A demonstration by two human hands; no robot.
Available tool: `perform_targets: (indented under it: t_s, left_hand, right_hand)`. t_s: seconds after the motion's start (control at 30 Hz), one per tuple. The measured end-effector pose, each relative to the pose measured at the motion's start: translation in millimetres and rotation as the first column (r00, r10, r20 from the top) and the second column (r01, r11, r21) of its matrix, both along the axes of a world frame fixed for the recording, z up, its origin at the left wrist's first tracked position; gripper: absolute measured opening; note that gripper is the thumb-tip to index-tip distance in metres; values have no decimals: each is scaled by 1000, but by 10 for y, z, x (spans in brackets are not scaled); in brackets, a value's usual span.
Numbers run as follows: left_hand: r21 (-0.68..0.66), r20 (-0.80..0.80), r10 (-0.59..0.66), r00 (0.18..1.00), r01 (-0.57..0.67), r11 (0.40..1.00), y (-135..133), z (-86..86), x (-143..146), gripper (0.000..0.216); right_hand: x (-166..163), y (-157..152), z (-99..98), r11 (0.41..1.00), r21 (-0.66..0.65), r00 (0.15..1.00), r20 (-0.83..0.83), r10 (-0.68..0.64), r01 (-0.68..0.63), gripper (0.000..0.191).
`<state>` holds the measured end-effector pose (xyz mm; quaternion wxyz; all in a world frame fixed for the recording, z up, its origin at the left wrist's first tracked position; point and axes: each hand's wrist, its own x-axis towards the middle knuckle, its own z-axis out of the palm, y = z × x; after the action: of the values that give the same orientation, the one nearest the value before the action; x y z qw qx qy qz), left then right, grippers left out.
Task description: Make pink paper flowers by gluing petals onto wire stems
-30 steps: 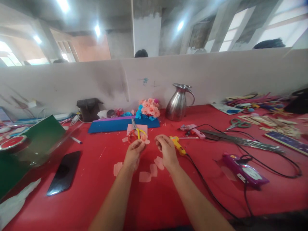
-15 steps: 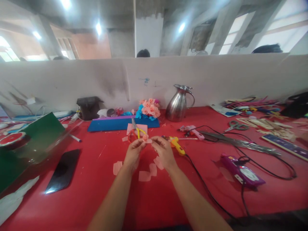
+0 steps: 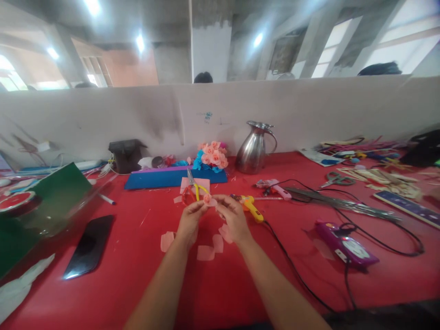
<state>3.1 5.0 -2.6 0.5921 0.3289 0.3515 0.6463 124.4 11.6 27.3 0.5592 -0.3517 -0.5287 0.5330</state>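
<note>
Between my two hands is a small pink paper flower (image 3: 207, 200), with a loose petal edge on its right side. My left hand (image 3: 189, 222) is closed and pinches the flower from the left. Closed as well, my right hand (image 3: 234, 217) has its fingertips at the petal on the right. Pliers (image 3: 195, 187) with red and yellow handles lie just behind the flower on pink paper (image 3: 203, 184). Pink paper pieces (image 3: 206, 252) are scattered on the red table below my hands. A yellow glue gun (image 3: 253, 209) lies right of my right hand.
A bunch of pink and blue flowers (image 3: 213, 156) stands at the back beside a steel jug (image 3: 254, 149). A purple power strip (image 3: 346, 245) with black cables, scissors (image 3: 337, 179) and metal wires (image 3: 343, 203) lie right. A black phone (image 3: 90, 246) and green board (image 3: 62, 197) are left.
The petal on the flower's right side has shifted and now stands fuller beside it. My right fingers have moved slightly against it; both hands stay in nearly the same place.
</note>
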Motion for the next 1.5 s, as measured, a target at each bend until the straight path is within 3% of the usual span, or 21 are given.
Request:
perform_targets:
  t_s: [0.3,0.43,0.53,0.6,0.77,0.9,1.03,1.13,1.27,1.5]
  left_hand:
    - [-27,9,43,999,-43,999,17,-21,4,21]
    - [-24,27,68,997,-67,997,26,-30,-10,22]
    - [-12,32,76,997,-76,997,43,-38,-20,21]
    - [-5,37,90,995,-90,996,48,-29,-25,20]
    - [40,-1,84,996,-84,996,26,18,-36,17]
    - [40,-13,64,998,-64,997,1,43,-35,17]
    - [58,-23,32,999,-30,998,-18,70,-31,16]
    - [65,-30,15,999,-13,998,-35,94,-34,15]
    - [78,-55,-7,998,11,997,-46,108,-40,14]
    - [-38,-32,-5,999,4,999,-21,74,-17,23]
  right_hand:
    - [32,52,-12,987,-20,987,7,-158,158,14]
    - [101,66,30,965,14,960,90,-263,263,13]
    - [232,31,45,960,88,932,230,-281,267,15]
    - [344,-28,20,962,150,877,399,-268,226,16]
    - [572,-286,-102,959,271,637,725,-261,83,14]
    - [575,-503,-155,948,316,446,853,-271,-27,13]
    - [458,-640,-197,929,340,367,891,-268,-145,15]
    - [381,-686,-241,917,351,361,893,-268,-188,18]
    - [345,-707,-266,937,315,392,889,-236,-150,14]
    - [331,-453,-111,971,234,705,683,-192,37,19]
